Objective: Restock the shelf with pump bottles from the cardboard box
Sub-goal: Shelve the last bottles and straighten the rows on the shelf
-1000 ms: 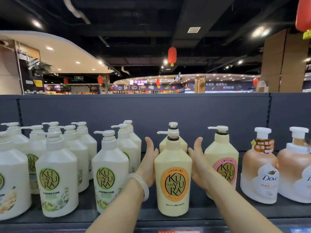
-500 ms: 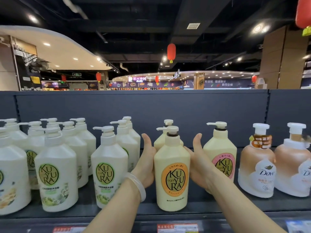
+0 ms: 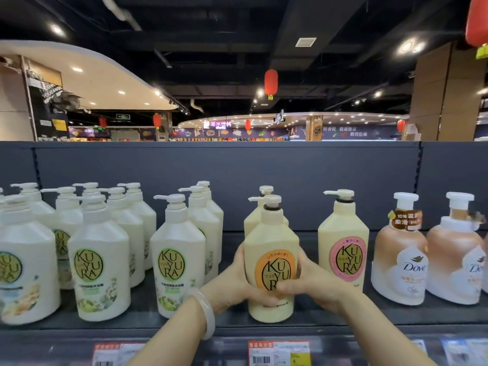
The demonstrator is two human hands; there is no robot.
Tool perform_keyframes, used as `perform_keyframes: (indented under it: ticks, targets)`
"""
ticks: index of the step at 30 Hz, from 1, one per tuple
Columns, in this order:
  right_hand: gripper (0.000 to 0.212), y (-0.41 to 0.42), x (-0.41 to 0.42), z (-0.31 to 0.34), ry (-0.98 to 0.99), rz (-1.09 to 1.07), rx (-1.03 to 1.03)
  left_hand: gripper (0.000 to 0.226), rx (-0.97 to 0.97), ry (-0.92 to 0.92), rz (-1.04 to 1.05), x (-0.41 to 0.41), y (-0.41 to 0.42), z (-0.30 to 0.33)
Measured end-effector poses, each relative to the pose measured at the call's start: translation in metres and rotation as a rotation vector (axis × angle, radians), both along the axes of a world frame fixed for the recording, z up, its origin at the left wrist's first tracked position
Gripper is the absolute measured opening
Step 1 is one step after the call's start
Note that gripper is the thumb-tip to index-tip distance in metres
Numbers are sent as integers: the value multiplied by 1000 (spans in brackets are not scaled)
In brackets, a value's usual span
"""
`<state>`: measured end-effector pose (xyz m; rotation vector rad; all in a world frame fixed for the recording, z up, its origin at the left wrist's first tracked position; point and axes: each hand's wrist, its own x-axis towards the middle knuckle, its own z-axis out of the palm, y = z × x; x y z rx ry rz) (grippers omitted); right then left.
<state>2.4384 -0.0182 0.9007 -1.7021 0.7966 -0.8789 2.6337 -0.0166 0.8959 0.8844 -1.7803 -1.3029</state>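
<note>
The head view looks onto a dark grey metal shelf with a row of pump bottles standing on it. At its middle stands a cream plastic pump bottle with an orange round KUYURA label, upright, its base on the shelf near the front edge. The left hand wraps the bottle's lower body from nine o'clock, fingers curled round the side and thumb across the front low down. The right hand clasps it from three o'clock, its thumb lying across the lower part of the label; the two thumbs nearly meet in front. A pale translucent bangle sits on the left wrist. Directly behind the held bottle, at twelve o'clock, a second cream pump bottle stands partly hidden. At three o'clock, apart from the right hand, stands a cream pump bottle with a pink round KUYURA label. Farther at three o'clock are two peach-coloured Dove pump bottles, side by side. At nine o'clock stands a white pump bottle with a green round KUYURA label, near the left hand, and beyond it a cluster of similar white pump bottles in several rows. Paper price tags line the shelf's front strip at six o'clock.
</note>
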Motion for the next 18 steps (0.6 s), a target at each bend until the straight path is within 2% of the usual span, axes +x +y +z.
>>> perform_keyframes:
  ticks: [3,7,10,12,15,18]
  targets:
    - [92,-1,0,-1,71,21,13,108,-17,-144,-31,1,-8,-4]
    - [91,2,0,-3,159,14,-13,85,-69,-232,-163,-1,-9,-3]
    - [87,6,-2,-6,180,-75,-33,92,-94,-209,-87,-1,-6,-5]
    - [84,9,-3,-11,195,-184,-58,89,-107,-199,-64,2,0,-11]
    - [73,15,1,-19,210,-293,-100,86,-115,-294,63,3,13,-18]
    - [65,19,6,-23,202,-343,-119,91,-111,-389,106,2,15,-18]
